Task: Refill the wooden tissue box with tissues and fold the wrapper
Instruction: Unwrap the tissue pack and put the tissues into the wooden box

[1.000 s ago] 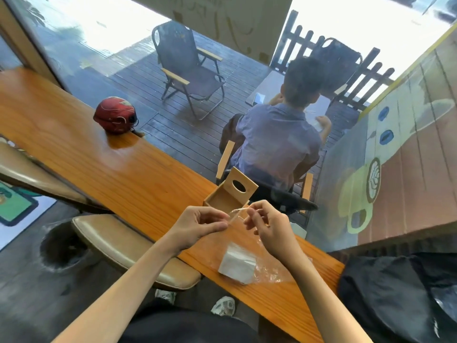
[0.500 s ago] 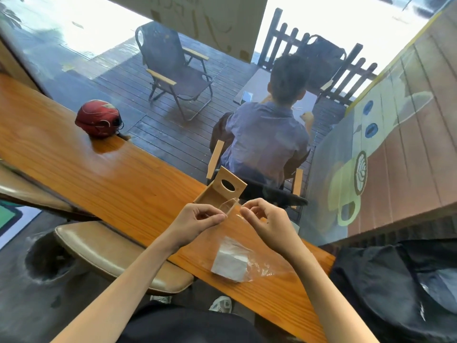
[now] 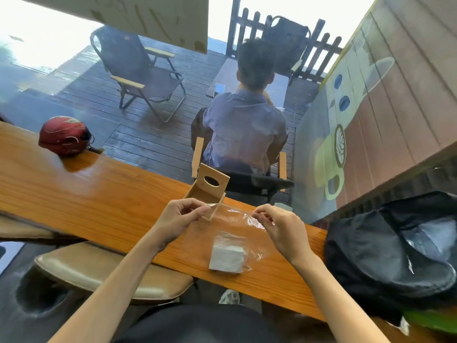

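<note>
The wooden tissue box (image 3: 200, 194) stands at the far edge of the counter with its slotted lid (image 3: 213, 182) tipped up. A white stack of tissues (image 3: 226, 259) lies on the counter near me, its lower end still inside the clear plastic wrapper (image 3: 243, 219). My left hand (image 3: 179, 217) pinches the wrapper's open edge in front of the box. My right hand (image 3: 280, 227) pinches the other side of that edge, and the film is stretched between both hands.
The long wooden counter (image 3: 103, 204) runs along a window. A red helmet (image 3: 63, 135) sits on it at the far left. A black bag (image 3: 393, 253) lies on the right end. A padded stool (image 3: 99, 273) is below left. A person sits outside beyond the glass.
My hands have pulled apart, stretching the wrapper's opening wider. The camera view has shifted so the scene sits lower and more centred.
</note>
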